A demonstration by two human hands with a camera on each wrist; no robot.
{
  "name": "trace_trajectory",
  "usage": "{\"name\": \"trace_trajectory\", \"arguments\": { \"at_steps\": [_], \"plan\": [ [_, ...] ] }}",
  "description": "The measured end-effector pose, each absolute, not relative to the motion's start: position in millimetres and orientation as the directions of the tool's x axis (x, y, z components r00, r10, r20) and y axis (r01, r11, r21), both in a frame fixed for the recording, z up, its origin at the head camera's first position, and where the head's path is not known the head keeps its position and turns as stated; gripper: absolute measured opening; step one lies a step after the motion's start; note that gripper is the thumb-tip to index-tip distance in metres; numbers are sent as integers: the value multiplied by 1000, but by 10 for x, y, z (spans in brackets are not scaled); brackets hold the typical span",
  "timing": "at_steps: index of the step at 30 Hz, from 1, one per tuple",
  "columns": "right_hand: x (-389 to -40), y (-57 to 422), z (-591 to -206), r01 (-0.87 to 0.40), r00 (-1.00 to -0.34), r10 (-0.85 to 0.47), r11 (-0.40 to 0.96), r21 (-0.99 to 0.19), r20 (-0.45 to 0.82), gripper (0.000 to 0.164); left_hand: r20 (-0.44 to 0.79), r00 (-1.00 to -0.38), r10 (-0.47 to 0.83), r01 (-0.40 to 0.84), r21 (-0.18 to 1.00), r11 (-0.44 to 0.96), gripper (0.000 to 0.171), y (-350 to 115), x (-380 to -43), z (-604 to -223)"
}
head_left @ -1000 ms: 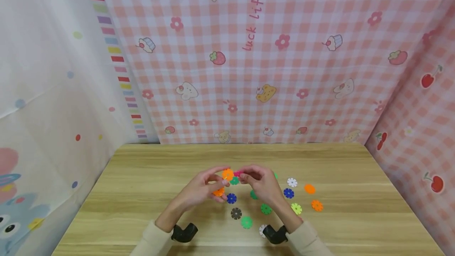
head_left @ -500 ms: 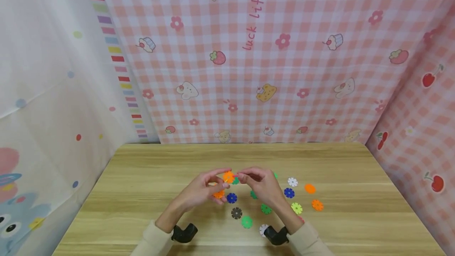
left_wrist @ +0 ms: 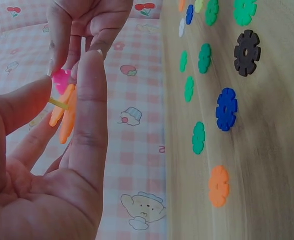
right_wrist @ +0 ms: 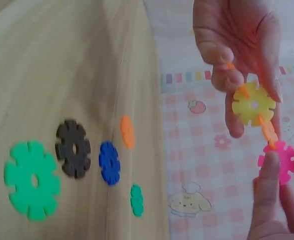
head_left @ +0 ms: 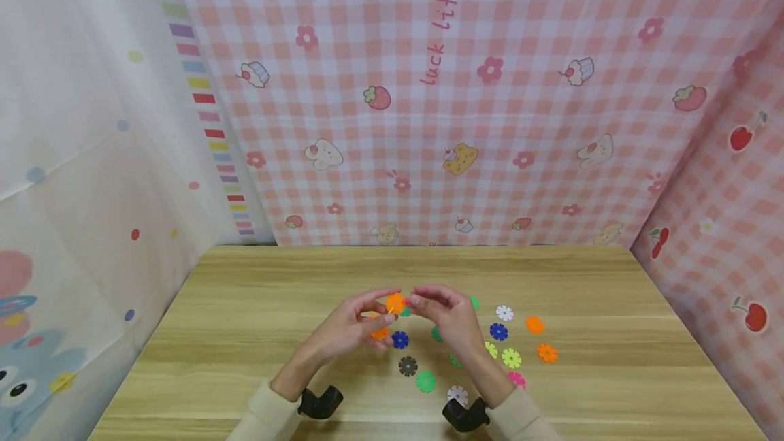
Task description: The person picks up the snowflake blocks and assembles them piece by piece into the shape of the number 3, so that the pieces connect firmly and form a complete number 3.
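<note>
Notched plastic interlocking discs are joined in a short chain between the hands. My left hand (head_left: 349, 325) pinches the yellow interlocking disc (right_wrist: 253, 105) between thumb and fingers. Orange interlocking discs (head_left: 395, 303) are slotted to it, seen nearly edge-on in the left wrist view. My right hand (head_left: 450, 315) pinches a pink interlocking disc (right_wrist: 278, 162), which touches the edge of an orange one. Whether its slot is fully seated I cannot tell. Both hands are raised over the wooden table (head_left: 257, 278), and the right fingers hide most of the pink disc in the head view.
Several loose discs lie flat on the table, among them a dark grey one (head_left: 407, 366), a blue one (head_left: 400, 340), a green one (head_left: 425, 381) and a white one (head_left: 504, 313). Orange (head_left: 535, 324) and yellow-green (head_left: 511, 358) discs lie right. A checked cloth (head_left: 465, 121) hangs behind.
The pink disc has turned from showing its face to nearly edge-on and is closer against the orange disc. My right wrist has shifted slightly left, baring more discs beside it.
</note>
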State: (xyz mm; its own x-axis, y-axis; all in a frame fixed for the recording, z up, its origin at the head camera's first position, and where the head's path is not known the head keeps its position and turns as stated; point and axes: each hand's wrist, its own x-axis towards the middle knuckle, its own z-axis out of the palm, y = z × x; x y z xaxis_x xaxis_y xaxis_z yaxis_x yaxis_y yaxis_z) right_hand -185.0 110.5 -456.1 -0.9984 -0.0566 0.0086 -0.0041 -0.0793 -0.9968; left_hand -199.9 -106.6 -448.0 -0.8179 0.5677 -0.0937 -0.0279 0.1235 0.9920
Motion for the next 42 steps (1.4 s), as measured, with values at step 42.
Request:
{"name": "trace_trajectory", "arguments": {
  "at_steps": [42],
  "plan": [
    [-1787, 899, -4683, 0, -982, 184, -208, -978, -39, 30, -6, -849, 529, 40, 996, 76, 53, -959, -1988, -4554]
  ]
}}
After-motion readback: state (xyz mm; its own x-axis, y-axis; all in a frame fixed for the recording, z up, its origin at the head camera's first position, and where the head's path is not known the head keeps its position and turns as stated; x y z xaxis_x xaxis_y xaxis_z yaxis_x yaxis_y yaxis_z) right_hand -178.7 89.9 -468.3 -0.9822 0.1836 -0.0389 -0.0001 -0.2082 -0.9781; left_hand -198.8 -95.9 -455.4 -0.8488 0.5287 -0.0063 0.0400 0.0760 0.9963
